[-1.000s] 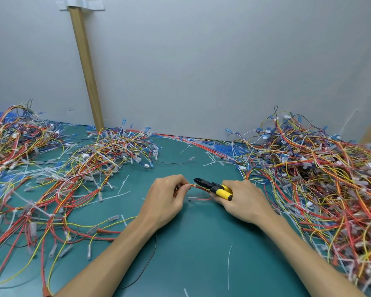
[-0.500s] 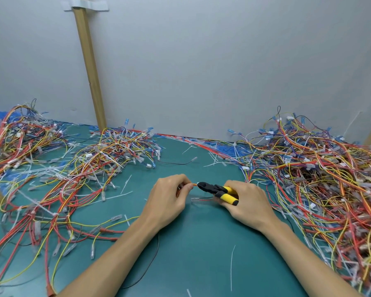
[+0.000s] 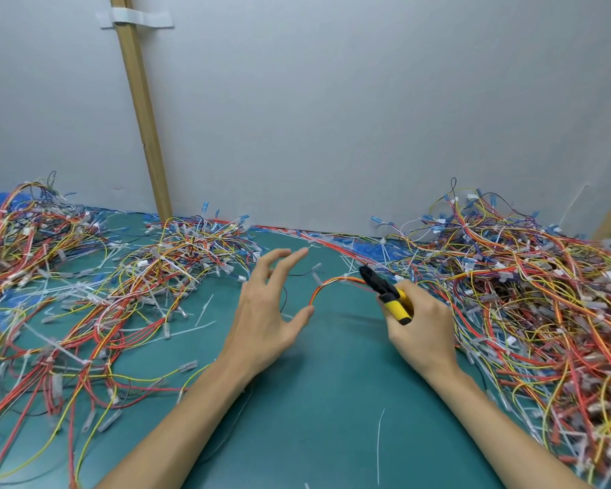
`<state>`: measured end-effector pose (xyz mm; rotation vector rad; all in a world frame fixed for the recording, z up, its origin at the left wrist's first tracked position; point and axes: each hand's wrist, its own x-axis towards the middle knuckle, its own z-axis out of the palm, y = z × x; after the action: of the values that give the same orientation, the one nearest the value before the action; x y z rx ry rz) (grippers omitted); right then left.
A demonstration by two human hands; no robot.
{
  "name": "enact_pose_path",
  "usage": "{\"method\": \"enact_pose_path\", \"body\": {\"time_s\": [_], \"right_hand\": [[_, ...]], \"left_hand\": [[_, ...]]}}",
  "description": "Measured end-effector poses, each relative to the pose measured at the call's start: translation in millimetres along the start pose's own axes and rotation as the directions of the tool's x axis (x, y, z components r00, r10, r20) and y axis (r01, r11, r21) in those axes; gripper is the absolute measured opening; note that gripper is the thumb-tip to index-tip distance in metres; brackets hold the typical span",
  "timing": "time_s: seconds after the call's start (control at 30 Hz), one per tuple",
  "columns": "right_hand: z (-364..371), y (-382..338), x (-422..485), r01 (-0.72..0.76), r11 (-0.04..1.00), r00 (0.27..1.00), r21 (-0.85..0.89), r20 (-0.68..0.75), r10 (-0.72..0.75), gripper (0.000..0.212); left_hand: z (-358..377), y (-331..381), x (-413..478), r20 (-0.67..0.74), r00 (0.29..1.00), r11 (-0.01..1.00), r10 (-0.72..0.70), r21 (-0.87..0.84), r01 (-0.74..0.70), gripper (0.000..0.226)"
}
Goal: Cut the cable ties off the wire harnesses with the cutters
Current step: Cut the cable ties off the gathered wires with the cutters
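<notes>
My right hand [image 3: 420, 326] grips the yellow-handled cutters [image 3: 388, 294], whose black jaws point up and left at a small harness of orange, red and yellow wires [image 3: 327, 285]. That harness arcs over the green mat between my hands, with a white cable tie [image 3: 346, 277] near the jaws. My left hand [image 3: 265, 312] hovers with its fingers spread and holds nothing; its thumb tip lies close to the harness's lower end. Whether the jaws touch the wires cannot be told.
A big tangle of harnesses [image 3: 526, 312] fills the right side of the green mat [image 3: 314, 418]. Looser harnesses [image 3: 120, 294] and cut white ties [image 3: 205, 308] spread over the left. A grey wall with a wooden post [image 3: 145, 128] stands behind.
My left hand has let go of the harness and spread its fingers. My right hand with the cutters has shifted right and back, and the harness has sprung into an arc.
</notes>
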<state>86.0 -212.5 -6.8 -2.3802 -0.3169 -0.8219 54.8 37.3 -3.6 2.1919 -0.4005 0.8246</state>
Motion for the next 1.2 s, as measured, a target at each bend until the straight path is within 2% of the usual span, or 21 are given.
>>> {"method": "enact_pose_path", "body": {"time_s": [0.1, 0.23, 0.43, 0.53, 0.73, 1.0, 1.1, 1.2], "right_hand": [[0, 2, 2, -0.058, 0.997, 0.996, 0.042, -0.064, 0.060, 0.027], [0, 1, 3, -0.077, 0.994, 0.993, 0.076, -0.084, 0.084, 0.033], [0, 3, 4, -0.128, 0.985, 0.985, 0.112, -0.100, 0.139, 0.032], [0, 4, 6, -0.169, 0.974, 0.974, 0.152, -0.122, 0.189, 0.039], [0, 12, 9, -0.286, 0.915, 0.936, 0.283, -0.122, 0.330, 0.043], [2, 17, 9, -0.336, 0.879, 0.914, 0.337, -0.106, 0.391, 0.041], [2, 18, 10, -0.358, 0.859, 0.895, 0.366, -0.127, 0.427, 0.043], [3, 20, 11, -0.398, 0.821, 0.865, 0.410, -0.132, 0.485, 0.045]], "left_hand": [[1, -1, -1, 0.010, 0.998, 0.997, -0.059, -0.052, 0.059, 0.093], [3, -1, -2, 0.014, 0.995, 0.991, -0.099, -0.094, 0.100, 0.092], [0, -2, 2, -0.095, 0.979, 0.978, -0.178, -0.123, 0.166, 0.066], [-3, -5, 4, -0.152, 0.947, 0.942, -0.283, -0.232, 0.244, 0.052], [-5, -7, 6, -0.180, 0.903, 0.878, -0.389, -0.370, 0.305, 0.030], [-8, -5, 8, -0.166, 0.871, 0.832, -0.462, -0.421, 0.361, 0.011], [-13, -9, 11, -0.041, 0.850, 0.721, -0.525, -0.552, 0.419, 0.004], [-22, -12, 13, 0.234, 0.806, 0.466, -0.543, -0.714, 0.522, 0.016]]}}
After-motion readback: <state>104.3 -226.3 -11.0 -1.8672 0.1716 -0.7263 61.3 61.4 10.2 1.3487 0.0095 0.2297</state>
